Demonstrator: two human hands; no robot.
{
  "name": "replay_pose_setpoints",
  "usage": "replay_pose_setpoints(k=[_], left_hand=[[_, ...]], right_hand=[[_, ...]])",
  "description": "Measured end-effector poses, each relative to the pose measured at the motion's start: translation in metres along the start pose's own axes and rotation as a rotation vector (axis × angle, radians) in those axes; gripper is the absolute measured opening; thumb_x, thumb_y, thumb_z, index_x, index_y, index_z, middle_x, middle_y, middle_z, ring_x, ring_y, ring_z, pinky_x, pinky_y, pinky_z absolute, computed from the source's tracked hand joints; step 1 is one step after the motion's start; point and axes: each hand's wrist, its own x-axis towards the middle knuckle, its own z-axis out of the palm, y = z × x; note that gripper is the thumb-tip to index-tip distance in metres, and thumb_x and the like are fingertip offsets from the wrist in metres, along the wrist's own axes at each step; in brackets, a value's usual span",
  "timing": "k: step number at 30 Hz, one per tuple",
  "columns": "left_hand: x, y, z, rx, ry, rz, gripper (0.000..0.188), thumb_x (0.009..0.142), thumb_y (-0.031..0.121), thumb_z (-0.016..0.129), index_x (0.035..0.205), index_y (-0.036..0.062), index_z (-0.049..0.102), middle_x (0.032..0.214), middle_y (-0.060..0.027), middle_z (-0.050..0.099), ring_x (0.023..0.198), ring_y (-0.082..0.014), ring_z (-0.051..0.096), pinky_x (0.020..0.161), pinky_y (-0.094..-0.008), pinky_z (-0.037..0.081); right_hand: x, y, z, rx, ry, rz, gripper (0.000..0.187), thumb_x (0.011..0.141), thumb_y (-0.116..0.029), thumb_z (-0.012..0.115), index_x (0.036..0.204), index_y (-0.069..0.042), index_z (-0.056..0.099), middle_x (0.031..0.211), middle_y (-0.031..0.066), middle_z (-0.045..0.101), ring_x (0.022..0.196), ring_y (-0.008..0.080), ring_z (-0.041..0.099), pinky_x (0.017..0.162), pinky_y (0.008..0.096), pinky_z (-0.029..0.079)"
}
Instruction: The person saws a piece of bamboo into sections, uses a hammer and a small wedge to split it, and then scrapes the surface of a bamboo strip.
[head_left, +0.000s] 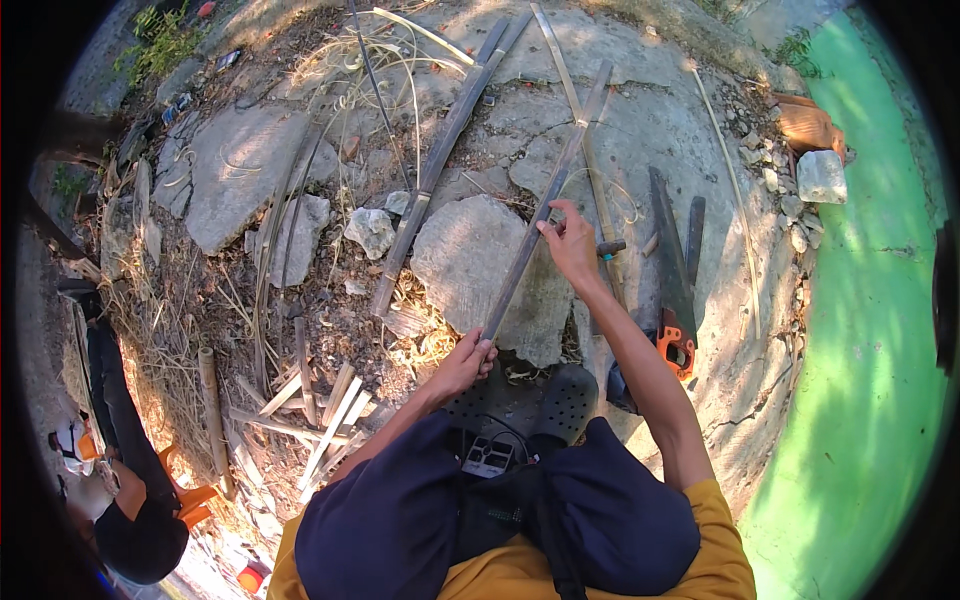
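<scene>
A long, dark split bamboo strip [518, 272] slants away from me over a flat grey stone slab. My left hand [465, 362] is closed round its near end, just above my shoes. Farther up, my right hand [572, 245] pinches the strip's edge between thumb and curled fingers. Beside the right wrist lies a short dark tool handle [610, 248]; what it belongs to is partly hidden. Another bamboo length [430, 185], also dark, lies left of the held one. A paler strip [590, 165] crosses beneath the held piece.
Right of my right arm lies a handsaw [672, 270] with an orange handle. Cut bamboo pieces [335, 430] are piled at the left. A white stone block [822, 177] stands by a green-painted strip of ground [870, 350]. Another person [125, 450] is at the far left.
</scene>
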Motion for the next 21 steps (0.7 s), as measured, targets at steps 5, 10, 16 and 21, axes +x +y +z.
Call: replay_pose_setpoints(k=[5,10,16,21], left_hand=[[0.007,0.0,0.01,0.02,-0.039,0.013,0.024,0.115,0.024,0.042,0.136,0.011,0.042,0.096,0.0023,0.049,0.08,-0.0067,0.045,0.07,-0.0222,0.042],[0.003,0.001,-0.015,0.115,0.006,0.056,0.026,0.115,0.024,0.043,0.137,0.01,0.042,0.098,0.0012,0.05,0.08,-0.0072,0.045,0.069,-0.0236,0.042],[-0.002,0.014,-0.026,0.15,0.013,0.059,0.032,0.115,0.023,0.044,0.141,0.0049,0.041,0.095,0.0007,0.05,0.08,-0.0082,0.046,0.072,-0.0251,0.043],[-0.015,0.02,-0.042,0.153,0.012,0.093,0.029,0.115,0.022,0.044,0.138,0.0049,0.044,0.094,0.0004,0.051,0.079,-0.0082,0.046,0.071,-0.026,0.044]], right_hand=[[0.013,0.023,-0.018,0.045,-0.178,-0.169,0.048,0.092,-0.011,0.075,0.136,-0.01,0.058,0.106,0.0181,0.066,0.083,0.0329,0.068,0.075,0.0458,0.054],[0.022,0.001,-0.03,-0.412,-0.297,-0.383,0.049,0.09,-0.003,0.072,0.137,-0.014,0.062,0.133,0.0172,0.056,0.117,0.0342,0.06,0.096,0.0468,0.05],[0.07,0.008,-0.031,-0.678,-0.369,-0.921,0.046,0.091,-0.001,0.064,0.134,-0.018,0.067,0.143,0.0112,0.056,0.14,0.0317,0.049,0.117,0.0433,0.04],[0.096,0.004,-0.007,-0.79,-0.582,-0.999,0.038,0.09,-0.008,0.067,0.126,-0.019,0.072,0.139,0.0076,0.062,0.139,0.0286,0.052,0.118,0.0415,0.042]])
